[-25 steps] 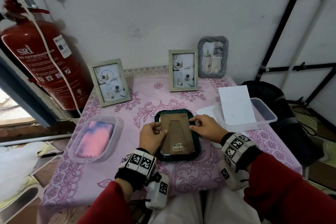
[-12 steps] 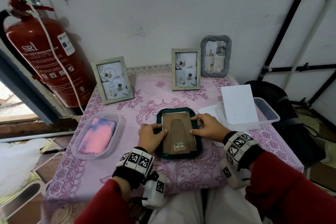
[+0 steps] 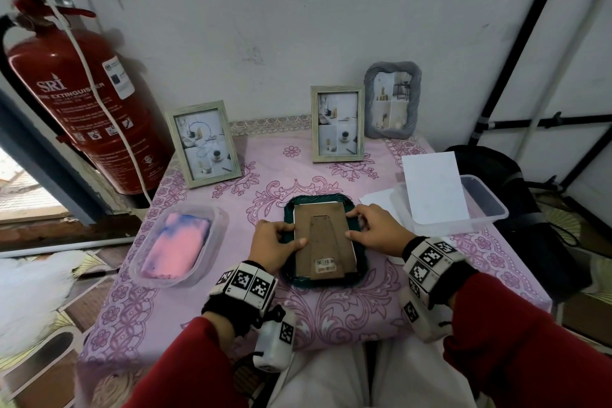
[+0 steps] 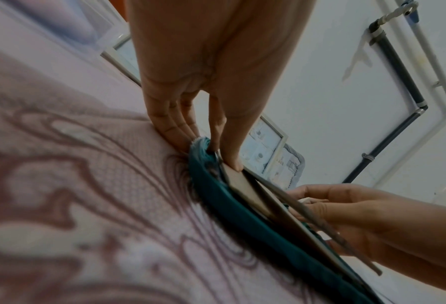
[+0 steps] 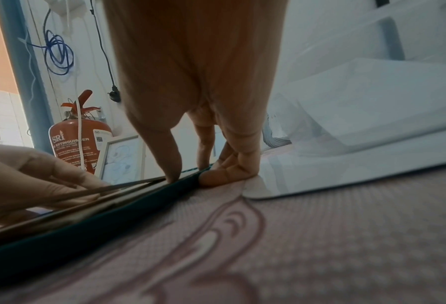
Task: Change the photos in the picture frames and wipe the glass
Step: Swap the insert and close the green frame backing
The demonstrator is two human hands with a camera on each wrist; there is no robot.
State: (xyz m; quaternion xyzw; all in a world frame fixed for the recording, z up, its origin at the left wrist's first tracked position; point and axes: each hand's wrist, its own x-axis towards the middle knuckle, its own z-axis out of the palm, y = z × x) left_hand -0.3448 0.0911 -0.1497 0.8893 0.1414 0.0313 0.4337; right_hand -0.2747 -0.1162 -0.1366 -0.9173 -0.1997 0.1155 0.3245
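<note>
A dark green picture frame point(image 3: 318, 283) lies face down on the pink tablecloth, its brown backing board point(image 3: 323, 238) facing up. My left hand point(image 3: 293, 235) grips the frame's left edge, thumb on the board and fingers curled at the rim. My right hand point(image 3: 351, 224) holds the right edge the same way, thumb on the board. In the left wrist view the left hand point(image 4: 216, 148) pinches the green frame point(image 4: 242, 216) at its corner. In the right wrist view the right hand point(image 5: 190, 170) presses on the frame point(image 5: 86, 232). The glass side is hidden.
Two pale wooden frames point(image 3: 205, 142) point(image 3: 337, 124) and a grey frame point(image 3: 392, 99) stand by the wall. A clear tub point(image 3: 218, 219) with a pink cloth point(image 3: 177, 242) sits left. A clear container point(image 3: 490, 209) with white paper point(image 3: 432, 185) sits right. A fire extinguisher point(image 3: 82, 109) stands at the far left.
Both hands stay at the sides of the face-down frame. The right thumb has slid a little down the board's right edge. The head view has shifted slightly.
</note>
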